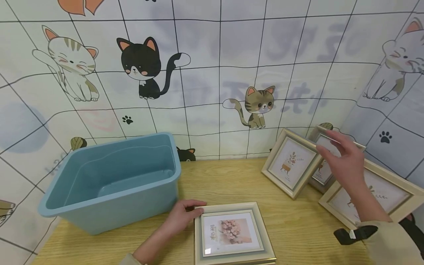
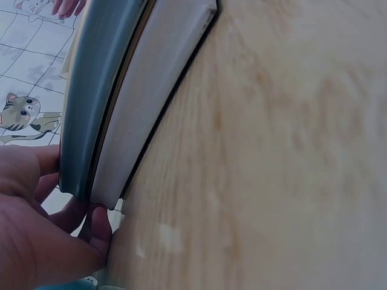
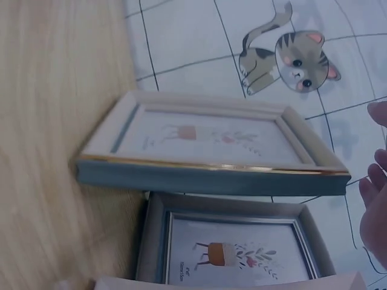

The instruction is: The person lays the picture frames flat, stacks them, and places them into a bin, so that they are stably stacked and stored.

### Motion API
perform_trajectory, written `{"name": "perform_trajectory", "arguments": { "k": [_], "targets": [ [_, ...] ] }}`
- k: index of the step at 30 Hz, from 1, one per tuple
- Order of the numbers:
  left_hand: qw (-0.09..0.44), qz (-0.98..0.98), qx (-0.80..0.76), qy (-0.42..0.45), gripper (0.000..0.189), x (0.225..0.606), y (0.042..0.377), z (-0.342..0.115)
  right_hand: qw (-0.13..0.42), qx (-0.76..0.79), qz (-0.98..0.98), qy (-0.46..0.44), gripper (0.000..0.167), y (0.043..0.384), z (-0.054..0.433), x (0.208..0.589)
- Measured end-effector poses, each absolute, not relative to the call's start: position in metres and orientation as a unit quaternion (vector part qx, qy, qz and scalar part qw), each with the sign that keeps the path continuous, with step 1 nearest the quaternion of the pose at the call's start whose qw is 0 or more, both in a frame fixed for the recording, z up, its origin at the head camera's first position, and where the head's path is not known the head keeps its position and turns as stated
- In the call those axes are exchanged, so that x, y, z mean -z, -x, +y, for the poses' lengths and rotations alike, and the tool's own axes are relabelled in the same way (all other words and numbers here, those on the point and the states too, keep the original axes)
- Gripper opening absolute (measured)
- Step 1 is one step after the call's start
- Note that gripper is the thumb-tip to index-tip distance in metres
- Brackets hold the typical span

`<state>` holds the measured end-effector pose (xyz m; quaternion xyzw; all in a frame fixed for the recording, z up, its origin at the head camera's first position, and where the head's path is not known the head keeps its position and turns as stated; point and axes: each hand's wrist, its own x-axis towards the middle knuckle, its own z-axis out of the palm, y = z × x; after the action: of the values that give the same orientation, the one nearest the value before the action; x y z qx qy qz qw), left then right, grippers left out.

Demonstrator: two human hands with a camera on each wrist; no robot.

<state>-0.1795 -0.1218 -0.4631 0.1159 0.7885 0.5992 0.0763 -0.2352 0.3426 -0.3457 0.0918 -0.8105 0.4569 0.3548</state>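
Two picture frames lie flat in a stack on the wooden table, the upper picture frame (image 1: 232, 232) showing pink flowers. In the left wrist view the lower picture frame (image 2: 148, 90) shows a pale side beneath the upper one's blue-grey side. My left hand (image 1: 180, 217) holds the stack's far left corner, thumb and fingers bent about it. Over at the right, my right hand (image 1: 347, 162) hovers with relaxed fingers by the tops of standing picture frames: a cream one (image 1: 291, 163), a silver-edged one (image 1: 322, 176) behind, and a larger one (image 1: 381, 191) partly covered by my forearm.
A blue plastic tub (image 1: 116, 206) stands on the left, its inside bare where visible. Behind the table (image 1: 218, 180) hangs a white gridded wall covering (image 1: 205, 84) printed with cats. The standing frames fill the table's right corner.
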Motion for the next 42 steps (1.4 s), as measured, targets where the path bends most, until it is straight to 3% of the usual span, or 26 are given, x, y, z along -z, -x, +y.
{"name": "perform_trajectory", "arguments": {
  "k": [3,7,17,30,37,42],
  "targets": [
    [0.082,0.787,-0.601,-0.114,0.027,0.464,0.180,-0.123,0.284,-0.434,-0.853,-0.059,0.058,0.244,0.348,0.343],
    [0.087,0.784,-0.604,-0.113,0.027,0.464,0.179,-0.123,0.229,-0.415,-0.878,-0.061,0.062,0.257,0.353,0.344],
    [0.101,0.779,-0.610,-0.104,0.029,0.460,0.178,-0.124,0.154,-0.383,-0.908,-0.075,0.061,0.276,0.358,0.349],
    [0.099,0.786,-0.604,-0.093,0.029,0.458,0.178,-0.123,0.156,-0.394,-0.904,-0.050,0.054,0.269,0.351,0.353],
    [0.088,0.785,-0.606,-0.092,0.034,0.455,0.181,-0.125,0.203,-0.394,-0.896,-0.039,0.048,0.257,0.348,0.354],
    [0.062,0.807,-0.578,-0.104,0.038,0.446,0.183,-0.127,0.203,-0.434,-0.878,-0.017,0.047,0.244,0.344,0.345]
  ]
}}
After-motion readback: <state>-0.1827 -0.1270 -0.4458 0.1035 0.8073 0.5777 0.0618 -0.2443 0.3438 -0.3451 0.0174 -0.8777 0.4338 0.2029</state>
